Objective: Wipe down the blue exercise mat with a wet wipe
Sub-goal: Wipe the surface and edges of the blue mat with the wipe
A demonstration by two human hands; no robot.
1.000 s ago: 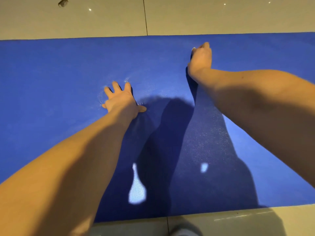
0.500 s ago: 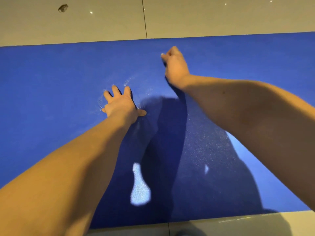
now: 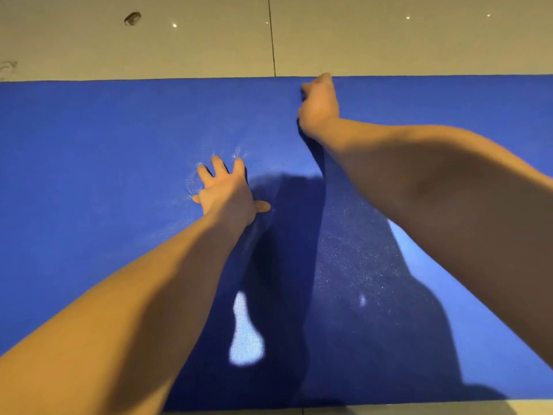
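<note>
While the left hand (image 3: 227, 193) presses flat, fingers spread, on the blue exercise mat (image 3: 89, 175), the right hand (image 3: 318, 106) at one o'clock curls knuckles-up; whatever it holds is hidden.

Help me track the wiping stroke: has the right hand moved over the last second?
Yes. The right hand has slid left along the blue mat, closer to the floor tile seam, and its knuckles now reach the mat's far edge.

The right hand (image 3: 318, 106) has swept left (then a little back right) and forward to the blue mat's (image 3: 89, 175) far edge.
</note>
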